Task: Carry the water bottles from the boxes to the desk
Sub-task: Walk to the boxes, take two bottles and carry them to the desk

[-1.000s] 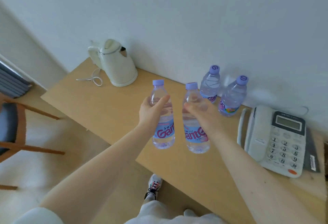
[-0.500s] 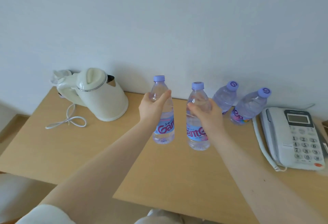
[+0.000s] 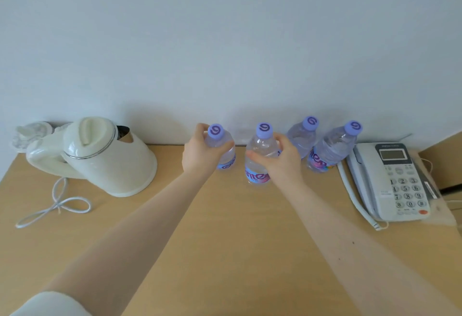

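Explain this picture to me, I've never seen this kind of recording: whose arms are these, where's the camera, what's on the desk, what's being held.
There is no machine. A person wears a wide-angle camera on their head, looking forward and down, so the arms are their own. The left hand grips one water bottle, and the right hand grips a second bottle, both upright at the desk surface. Two more bottles stand by the wall. A cream kettle sits at left, a telephone at right.
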The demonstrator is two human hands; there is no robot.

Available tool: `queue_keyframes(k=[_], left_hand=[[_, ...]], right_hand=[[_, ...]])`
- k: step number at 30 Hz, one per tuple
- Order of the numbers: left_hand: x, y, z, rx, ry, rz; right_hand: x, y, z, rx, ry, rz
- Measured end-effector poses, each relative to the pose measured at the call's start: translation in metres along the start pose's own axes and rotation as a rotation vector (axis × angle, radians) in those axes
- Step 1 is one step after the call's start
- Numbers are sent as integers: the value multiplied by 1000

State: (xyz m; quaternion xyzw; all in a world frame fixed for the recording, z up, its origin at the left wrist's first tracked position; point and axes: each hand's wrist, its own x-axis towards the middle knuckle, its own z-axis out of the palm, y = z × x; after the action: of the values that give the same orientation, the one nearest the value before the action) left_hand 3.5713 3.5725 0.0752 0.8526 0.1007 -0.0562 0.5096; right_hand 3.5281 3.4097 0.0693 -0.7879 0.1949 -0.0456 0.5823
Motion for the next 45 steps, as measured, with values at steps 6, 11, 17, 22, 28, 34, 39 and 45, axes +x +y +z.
queue_keyframes(k=[6,11,17,22,28,34,39,45], left_hand=[[8,5,6,81,-38,-2],[14,5,10,130,-43,22],[20,8,10,135,-106,30],[20,-1,10,119,-151,56],[17,-19,8,150,-160,34],[-9,-30,4,270,-161,-33],[-43,-21,15,358,-164,-69],[-98,12,66,490,-251,-3]], right_hand=[[14,3,4,-15,28,-15],[21,7,11,-13,43,-15],[24,7,16,-57,42,-36],[20,10,15,-41,46,-25],[10,23,11,-107,69,-1],[-12,29,-5,-78,68,51],[-37,32,-38,-73,68,41],[-78,49,-117,-155,79,15]])
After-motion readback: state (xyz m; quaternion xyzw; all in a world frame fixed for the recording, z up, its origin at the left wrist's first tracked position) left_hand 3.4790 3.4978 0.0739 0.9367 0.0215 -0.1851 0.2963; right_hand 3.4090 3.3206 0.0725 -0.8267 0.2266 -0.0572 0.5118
